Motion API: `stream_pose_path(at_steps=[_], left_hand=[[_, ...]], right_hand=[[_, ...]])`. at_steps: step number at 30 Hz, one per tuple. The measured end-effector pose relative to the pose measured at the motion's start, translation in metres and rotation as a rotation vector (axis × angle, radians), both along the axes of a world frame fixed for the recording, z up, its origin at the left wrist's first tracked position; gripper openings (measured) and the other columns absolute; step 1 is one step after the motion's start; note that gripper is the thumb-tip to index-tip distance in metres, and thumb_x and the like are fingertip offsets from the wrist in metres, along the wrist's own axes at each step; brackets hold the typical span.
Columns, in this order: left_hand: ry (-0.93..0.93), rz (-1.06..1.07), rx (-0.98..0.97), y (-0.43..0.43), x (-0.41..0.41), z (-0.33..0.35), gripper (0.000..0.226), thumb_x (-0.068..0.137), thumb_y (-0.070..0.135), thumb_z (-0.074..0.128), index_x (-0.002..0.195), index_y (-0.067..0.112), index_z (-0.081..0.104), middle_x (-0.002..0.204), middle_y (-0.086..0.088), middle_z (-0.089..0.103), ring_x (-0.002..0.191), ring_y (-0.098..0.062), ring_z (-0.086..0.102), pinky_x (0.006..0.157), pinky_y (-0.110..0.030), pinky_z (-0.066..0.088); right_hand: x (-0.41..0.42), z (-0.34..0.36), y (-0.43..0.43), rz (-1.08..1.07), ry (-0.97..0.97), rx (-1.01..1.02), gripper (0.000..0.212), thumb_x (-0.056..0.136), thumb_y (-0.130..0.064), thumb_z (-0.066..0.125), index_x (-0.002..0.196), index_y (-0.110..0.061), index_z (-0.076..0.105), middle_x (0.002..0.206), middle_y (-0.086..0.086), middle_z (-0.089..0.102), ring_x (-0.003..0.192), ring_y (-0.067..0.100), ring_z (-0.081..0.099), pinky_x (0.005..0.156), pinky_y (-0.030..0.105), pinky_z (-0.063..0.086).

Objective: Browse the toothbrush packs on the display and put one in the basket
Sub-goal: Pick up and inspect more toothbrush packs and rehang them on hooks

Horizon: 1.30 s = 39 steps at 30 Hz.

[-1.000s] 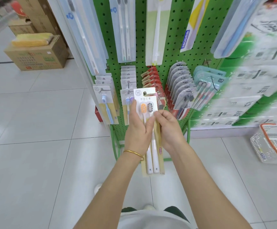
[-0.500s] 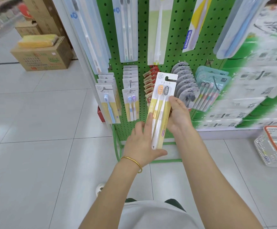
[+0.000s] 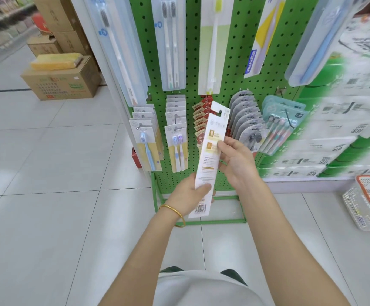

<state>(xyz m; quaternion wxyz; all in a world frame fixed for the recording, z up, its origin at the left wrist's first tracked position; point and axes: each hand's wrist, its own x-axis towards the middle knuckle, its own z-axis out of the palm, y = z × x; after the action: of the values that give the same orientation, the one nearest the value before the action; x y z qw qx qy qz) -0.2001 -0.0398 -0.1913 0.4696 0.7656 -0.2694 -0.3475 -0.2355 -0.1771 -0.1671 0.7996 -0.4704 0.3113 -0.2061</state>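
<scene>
The toothbrush pack (image 3: 211,157) is off the hooks and held in the air in front of the green pegboard display (image 3: 190,62), with its printed back turned towards my camera. Its long axis runs nearly upright and leans a little, so the hang-hole end is up and to the right and the barcode end is down and to the left.

The left hand (image 3: 188,196) grips the lower end, with the thumb (image 3: 204,187) pressed across the card just above the barcode and the other fingers hidden behind it. The right hand (image 3: 238,161) holds the pack higher up along its right edge. Its fingertips (image 3: 221,143) curl onto the card's face and its palm is open towards me. Both hands are clamped on the same card, one low and one near the middle.

What matters for the drop is the basket (image 3: 356,208). It sits on the floor at the far right edge of my view, lower than the pack and well apart from it, and only partly in frame. That puts it on the right hand's side. I judge the right hand is the nearer carrier. The left hand would have to let go of the barcode end first, then the pack would travel right and down, tipping from upright towards flat to clear the rim. The rest of the hanging packs are just behind the card, so I would draw it back before swinging it over.
</scene>
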Motion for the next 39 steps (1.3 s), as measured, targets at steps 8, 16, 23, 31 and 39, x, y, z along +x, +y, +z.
stream_pose_path(at_steps=[8, 16, 23, 31, 39], left_hand=[[-0.110, 0.375, -0.269, -0.018, 0.027, 0.024, 0.018, 0.091, 0.021, 0.059, 0.107, 0.016, 0.055, 0.102, 0.007, 0.062, 0.093, -0.012, 0.061, 0.077, -0.025, 0.051], [0.046, 0.391, -0.475, -0.013, 0.053, 0.043, 0.013, 0.090, 0.004, 0.057, 0.097, 0.015, 0.057, 0.096, -0.006, 0.067, 0.085, -0.019, 0.065, 0.073, -0.039, 0.055], [0.213, 0.175, -0.502, -0.007, 0.072, 0.046, 0.020, 0.092, 0.002, 0.052, 0.112, 0.002, 0.055, 0.087, -0.001, 0.068, 0.069, -0.007, 0.065, 0.055, -0.021, 0.051], [-0.102, 0.166, -0.329, -0.004, 0.109, 0.043, 0.030, 0.089, 0.006, 0.060, 0.118, 0.014, 0.054, 0.098, 0.006, 0.061, 0.089, -0.003, 0.057, 0.079, -0.015, 0.046], [-0.490, 0.275, -0.178, 0.016, 0.131, 0.043, 0.030, 0.088, 0.002, 0.048, 0.113, 0.014, 0.061, 0.107, 0.003, 0.054, 0.097, -0.009, 0.054, 0.092, -0.030, 0.047]], right_hand=[[-0.008, -0.006, 0.007, 0.161, -0.003, -0.166, 0.013, 0.087, -0.001, 0.061, 0.085, -0.014, 0.061, 0.089, 0.008, 0.067, 0.076, 0.019, 0.063, 0.068, 0.035, 0.050], [-0.009, -0.021, 0.008, 0.425, -0.085, 0.036, 0.046, 0.072, -0.024, 0.079, 0.109, -0.006, 0.058, 0.099, 0.011, 0.068, 0.084, 0.023, 0.065, 0.076, 0.040, 0.053], [0.007, -0.031, 0.014, 0.631, -0.220, 0.239, 0.083, 0.064, -0.041, 0.084, 0.131, -0.005, 0.051, 0.118, 0.014, 0.064, 0.107, 0.027, 0.061, 0.087, 0.038, 0.051], [0.033, -0.029, 0.025, 0.484, -0.092, -0.039, 0.067, 0.051, -0.043, 0.087, 0.110, -0.021, 0.064, 0.103, -0.001, 0.067, 0.100, 0.017, 0.057, 0.084, 0.028, 0.045], [0.070, -0.030, 0.056, 0.017, 0.423, -0.566, 0.061, 0.070, -0.030, 0.083, 0.116, -0.022, 0.043, 0.098, -0.005, 0.051, 0.083, 0.006, 0.049, 0.070, 0.016, 0.042]])
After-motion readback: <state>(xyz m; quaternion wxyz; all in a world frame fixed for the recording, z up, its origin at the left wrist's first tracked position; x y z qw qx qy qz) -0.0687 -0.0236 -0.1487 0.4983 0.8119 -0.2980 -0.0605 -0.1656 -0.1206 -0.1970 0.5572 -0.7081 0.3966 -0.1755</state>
